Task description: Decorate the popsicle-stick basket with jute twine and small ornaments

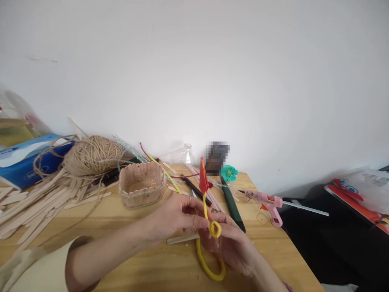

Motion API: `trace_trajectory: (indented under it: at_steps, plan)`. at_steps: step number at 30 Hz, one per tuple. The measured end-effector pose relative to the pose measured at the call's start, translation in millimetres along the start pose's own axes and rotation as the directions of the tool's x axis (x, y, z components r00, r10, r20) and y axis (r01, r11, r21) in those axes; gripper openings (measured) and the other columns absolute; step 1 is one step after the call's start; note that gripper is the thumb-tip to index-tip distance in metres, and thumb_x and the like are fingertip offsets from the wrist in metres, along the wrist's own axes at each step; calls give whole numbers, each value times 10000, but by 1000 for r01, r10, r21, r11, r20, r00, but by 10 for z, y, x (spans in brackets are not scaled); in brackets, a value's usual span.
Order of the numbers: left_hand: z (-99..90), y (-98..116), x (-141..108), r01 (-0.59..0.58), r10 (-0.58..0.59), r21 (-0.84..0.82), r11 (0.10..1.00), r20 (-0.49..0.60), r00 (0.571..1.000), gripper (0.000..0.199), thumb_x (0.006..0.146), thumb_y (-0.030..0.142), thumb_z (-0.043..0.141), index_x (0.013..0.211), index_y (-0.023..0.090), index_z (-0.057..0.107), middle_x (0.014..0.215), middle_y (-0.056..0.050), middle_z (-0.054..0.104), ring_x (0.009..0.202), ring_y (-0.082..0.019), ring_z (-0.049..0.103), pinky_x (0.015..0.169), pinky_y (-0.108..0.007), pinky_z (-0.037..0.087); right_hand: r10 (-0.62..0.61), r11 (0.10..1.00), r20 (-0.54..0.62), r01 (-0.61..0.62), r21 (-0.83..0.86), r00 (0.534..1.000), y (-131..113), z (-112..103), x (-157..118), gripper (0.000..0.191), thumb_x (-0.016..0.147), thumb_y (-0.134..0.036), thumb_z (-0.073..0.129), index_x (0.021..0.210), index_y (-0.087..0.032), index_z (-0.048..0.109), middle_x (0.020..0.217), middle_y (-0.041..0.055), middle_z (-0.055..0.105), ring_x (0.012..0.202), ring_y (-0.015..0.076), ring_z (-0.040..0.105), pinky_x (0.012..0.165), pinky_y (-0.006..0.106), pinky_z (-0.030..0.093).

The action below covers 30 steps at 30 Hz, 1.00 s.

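My left hand [182, 217] pinches a thin yellow stem [206, 209] between thumb and fingers. The stem carries a red pointed tip [203, 180] standing upright at its top, and its lower end curls into a small yellow coil [215, 229]. My right hand [232, 243] closes around the coil from the other side. Below the hands shows a thicker yellow loop [209, 273]; whether it joins the stem is hidden by my fingers. A small oval basket of wooden sticks [142, 198] sits left of the hands.
A pink glue gun [267, 202] lies at the right table edge, beside a dark green tool [232, 202] and a teal flower [230, 173]. At left are a twine ball [92, 156], piled craft sticks [39, 207] and a blue tissue pack [30, 156]. A clear bottle [187, 154] lies behind.
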<state>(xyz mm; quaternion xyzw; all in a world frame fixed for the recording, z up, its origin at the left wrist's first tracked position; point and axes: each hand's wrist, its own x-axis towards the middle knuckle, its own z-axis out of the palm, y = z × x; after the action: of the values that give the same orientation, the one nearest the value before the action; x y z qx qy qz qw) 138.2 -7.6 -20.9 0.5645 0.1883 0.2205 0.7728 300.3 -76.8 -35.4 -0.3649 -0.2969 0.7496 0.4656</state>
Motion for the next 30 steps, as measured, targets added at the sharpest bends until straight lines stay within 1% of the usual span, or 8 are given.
trace_trajectory:
  at_steps: [4,7,9,11,14,20,25,30]
  plan:
    - [-24,-9,10,-17,17,-7,1000,-23,1000,244,723,379,682,803,149,669,651,-13,650,645,-149,572,609,-246,375,-40,999,-11,39,-26,999,21,-6,26,186,669,-296,724,693,-113,695,614,26,599,466,68,509,453,167,386]
    - [-13,29,5,-14,15,10,1000,-156,988,224,710,362,678,789,153,686,602,6,615,602,-119,518,565,-225,336,-180,981,-53,175,-83,982,37,4,18,132,704,-232,669,791,-141,709,706,34,659,548,88,564,512,170,437]
    - [-5,42,4,3,3,21,1000,-266,964,220,678,338,689,799,154,702,662,-3,634,616,-110,487,545,-215,315,-317,941,-104,298,-161,943,43,8,-8,232,708,-180,662,937,-192,703,756,3,677,624,87,585,579,154,453]
    - [2,40,6,14,-8,19,1000,-314,949,241,662,330,690,823,153,712,739,-21,659,636,-113,483,544,-215,314,-461,853,-167,383,-355,872,47,12,-43,312,753,-183,660,1060,-236,667,825,-7,692,695,95,606,649,164,477]
    - [11,26,8,18,-9,22,1000,-346,938,266,653,335,689,844,153,723,781,-34,679,650,-120,492,557,-221,325,-628,656,-193,380,-653,754,54,26,-82,307,809,-260,655,1114,-257,620,923,21,705,774,137,642,717,239,521]
    - [22,0,0,-13,34,62,998,-352,935,266,661,326,691,853,146,732,780,-30,685,683,-131,506,578,-216,355,-773,377,-65,376,-846,631,38,91,-84,88,803,-233,648,890,-239,632,765,0,693,664,118,648,621,194,541]
    - [61,-6,-2,-54,69,55,997,-341,938,217,664,290,689,828,159,743,765,-15,688,713,-145,546,637,-228,412,-826,150,69,336,-930,559,36,92,-98,80,808,-163,587,862,-223,584,683,-23,634,583,98,615,561,171,532]
    - [74,-17,-8,-126,159,128,984,-303,939,111,693,249,675,740,176,744,692,7,681,714,-144,581,676,-221,433,-814,35,147,300,-953,562,6,101,-107,119,762,-98,547,811,-203,573,689,-11,627,567,104,605,549,190,513]
